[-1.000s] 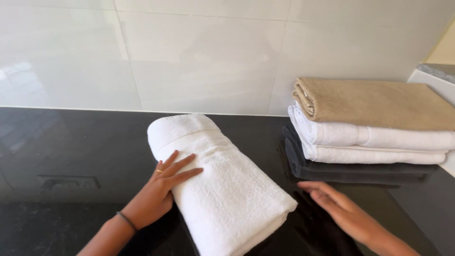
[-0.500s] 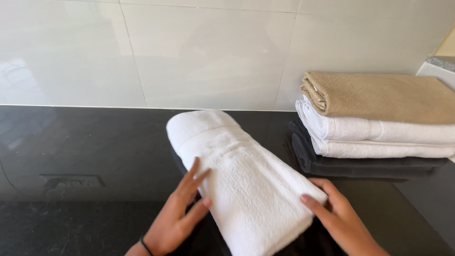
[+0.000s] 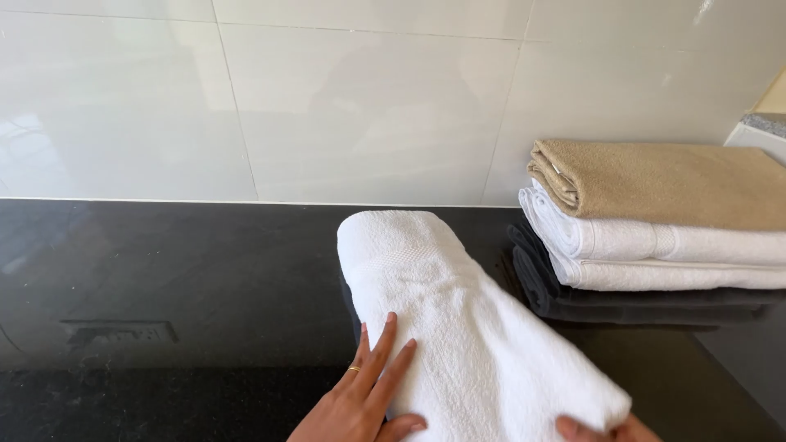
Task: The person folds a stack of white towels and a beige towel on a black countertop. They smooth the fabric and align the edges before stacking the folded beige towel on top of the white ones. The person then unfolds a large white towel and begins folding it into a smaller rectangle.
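A folded white towel (image 3: 458,327) lies slantwise on the black countertop (image 3: 180,295), its far end toward the wall. My left hand (image 3: 360,393), with a ring on one finger, rests flat with fingers spread on the towel's left edge. My right hand (image 3: 606,428) shows only as fingertips at the bottom of the view, curled on the towel's near right corner.
To the right stands a stack of folded towels: beige towel (image 3: 663,180) on top, two white towels (image 3: 655,254) under it, a dark grey towel (image 3: 622,303) at the base. A glossy white tiled wall (image 3: 327,98) rises behind the counter.
The view has moved closer and to the left. Both hands have slid toward the towel's near end; my right hand has dropped almost out of view at the near corner.
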